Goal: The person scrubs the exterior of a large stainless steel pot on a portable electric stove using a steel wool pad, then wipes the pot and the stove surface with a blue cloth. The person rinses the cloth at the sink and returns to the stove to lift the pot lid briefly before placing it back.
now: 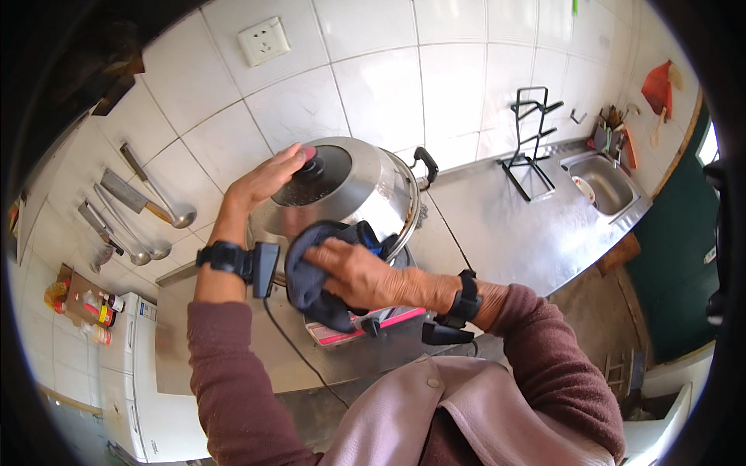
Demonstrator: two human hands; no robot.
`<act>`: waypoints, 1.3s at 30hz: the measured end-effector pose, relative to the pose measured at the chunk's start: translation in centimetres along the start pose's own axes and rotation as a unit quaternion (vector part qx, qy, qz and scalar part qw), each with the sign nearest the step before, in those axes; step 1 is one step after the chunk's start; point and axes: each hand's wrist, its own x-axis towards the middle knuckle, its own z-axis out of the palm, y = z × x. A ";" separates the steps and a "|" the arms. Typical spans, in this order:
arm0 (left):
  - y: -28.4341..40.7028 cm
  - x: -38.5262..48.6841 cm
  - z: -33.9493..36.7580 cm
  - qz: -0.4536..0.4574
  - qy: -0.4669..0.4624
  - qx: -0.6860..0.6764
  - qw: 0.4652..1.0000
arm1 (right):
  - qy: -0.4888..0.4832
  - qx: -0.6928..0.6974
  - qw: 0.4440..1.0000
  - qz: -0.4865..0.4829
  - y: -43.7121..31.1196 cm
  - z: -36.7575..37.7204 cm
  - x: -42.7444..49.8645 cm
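A large domed stainless-steel lid (384,180) with a dark glass top and a black knob (313,169) covers a pan on the stove. My left hand (268,175) lies flat against the lid's left side, fingers stretched out beside the knob. My right hand (358,274) grips a dark grey-blue cloth (309,279) bunched against the lid's near side. At the pan's far right is a black handle (427,166). Below the cloth, the pink-edged front of a gas stove (373,326) shows; much of the stove is hidden.
A black metal rack (527,151) stands on the steel counter (484,233), with a sink (606,180) farther right. Ladles (183,216) and a cleaver (131,195) hang on the left wall. A white refrigerator (157,402) stands at lower left. A cable hangs from my left wrist device.
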 end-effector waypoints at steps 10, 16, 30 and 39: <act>1.6 -11.1 4.9 0.103 0.299 0.038 0.948 | -0.162 -0.048 0.985 0.013 4.7 -6.8 12.4; -3.8 -9.6 2.9 -0.004 0.435 -0.015 0.900 | -0.133 -0.111 0.971 0.165 9.1 -5.7 13.8; 2.6 -10.4 11.7 0.236 0.344 0.211 0.884 | -0.196 -0.153 0.963 0.108 11.6 -4.5 14.1; -10.0 -11.3 7.4 -0.093 0.469 0.162 0.863 | -0.170 -0.172 0.966 0.094 11.8 -3.8 13.5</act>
